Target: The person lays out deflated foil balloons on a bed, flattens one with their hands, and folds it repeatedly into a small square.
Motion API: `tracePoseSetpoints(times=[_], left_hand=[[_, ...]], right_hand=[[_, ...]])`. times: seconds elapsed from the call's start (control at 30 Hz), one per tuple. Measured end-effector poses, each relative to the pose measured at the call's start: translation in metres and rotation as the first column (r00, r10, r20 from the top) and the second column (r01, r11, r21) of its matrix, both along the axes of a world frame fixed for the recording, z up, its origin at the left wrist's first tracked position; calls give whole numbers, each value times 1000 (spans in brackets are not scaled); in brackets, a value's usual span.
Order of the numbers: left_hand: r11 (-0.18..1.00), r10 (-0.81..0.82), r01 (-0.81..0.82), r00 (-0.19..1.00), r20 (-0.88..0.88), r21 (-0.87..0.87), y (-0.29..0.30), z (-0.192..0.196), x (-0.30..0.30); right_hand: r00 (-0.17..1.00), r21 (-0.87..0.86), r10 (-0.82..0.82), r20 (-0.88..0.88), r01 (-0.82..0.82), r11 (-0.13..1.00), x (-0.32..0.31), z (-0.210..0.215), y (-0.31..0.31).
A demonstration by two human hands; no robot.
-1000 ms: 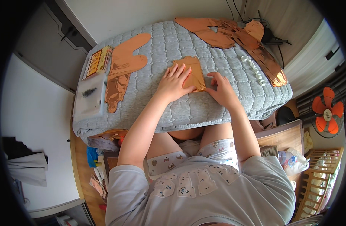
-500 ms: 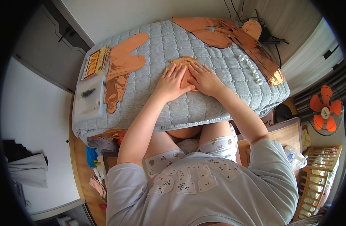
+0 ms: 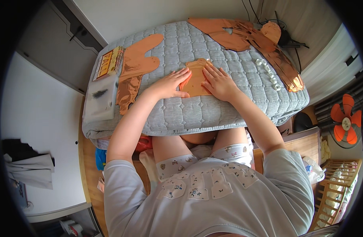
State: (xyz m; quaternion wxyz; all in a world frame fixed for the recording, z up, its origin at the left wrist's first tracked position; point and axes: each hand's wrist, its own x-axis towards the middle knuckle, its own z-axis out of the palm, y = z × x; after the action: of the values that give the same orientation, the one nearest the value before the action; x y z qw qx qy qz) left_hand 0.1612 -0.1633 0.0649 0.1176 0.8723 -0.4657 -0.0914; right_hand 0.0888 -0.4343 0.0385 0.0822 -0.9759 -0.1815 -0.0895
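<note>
On the grey mattress (image 3: 229, 106), going left to right: a white pouch (image 3: 99, 98) lies at the 9 o'clock edge with a printed card (image 3: 108, 62) above it, and beside them a long copper foil shape (image 3: 134, 71). The left hand (image 3: 170, 84) lies flat, fingers spread, its fingertips on the left edge of a small copper foil piece (image 3: 197, 79) at the mattress centre. The right hand (image 3: 219, 82) presses flat on the piece's right side, fingers slightly spread. At 1 o'clock lies a pile of foil shapes (image 3: 248, 35), with a row of white rings (image 3: 268, 73) just below it. An orange fan (image 3: 345, 122) stands at 3 o'clock.
</note>
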Motion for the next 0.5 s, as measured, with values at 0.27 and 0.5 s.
tracePoseSetpoints(times=[0.27,0.5], left_hand=[[998,-14,17,998,-63,54,-4,7,4],[992,-37,38,999,-13,117,-5,9,6]], right_hand=[[1000,9,8,11,-8,1000,-1,0,-2],[999,-10,-2,-35,2,1000,-2,4,0]])
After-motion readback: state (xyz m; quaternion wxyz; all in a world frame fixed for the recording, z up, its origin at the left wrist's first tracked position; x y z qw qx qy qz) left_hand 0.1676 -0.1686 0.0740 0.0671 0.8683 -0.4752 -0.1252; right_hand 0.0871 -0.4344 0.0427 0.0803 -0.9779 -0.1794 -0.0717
